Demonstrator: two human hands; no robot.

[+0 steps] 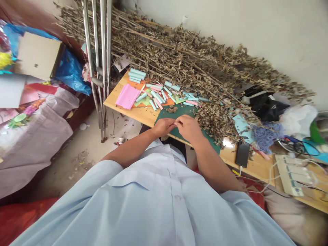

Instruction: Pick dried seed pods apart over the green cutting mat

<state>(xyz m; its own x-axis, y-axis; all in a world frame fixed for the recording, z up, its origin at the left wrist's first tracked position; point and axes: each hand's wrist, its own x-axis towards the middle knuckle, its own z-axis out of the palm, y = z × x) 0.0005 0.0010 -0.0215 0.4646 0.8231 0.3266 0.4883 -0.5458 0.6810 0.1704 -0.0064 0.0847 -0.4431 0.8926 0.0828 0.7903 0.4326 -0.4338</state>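
My left hand [163, 125] and my right hand [189, 128] meet over a dark green cutting mat [166, 113] at the near edge of a wooden table [138, 114]. Both have their fingers curled and pinched together around something small between them that I cannot make out. Just beyond the mat lie several rolled paper tubes [159, 96] in light blue and pink, on orange and green paper sheets. A folded pink sheet [127, 96] rests to the left of the tubes. A small clump of dried leaves [172, 109] sits on the mat.
A big heap of dried leafy stalks [189, 61] covers the back of the table along the wall. A black phone [242, 153], purple yarn [265, 135], cables and a power strip [293, 174] lie on the right. Metal crutches [98, 68] lean at the table's left corner.
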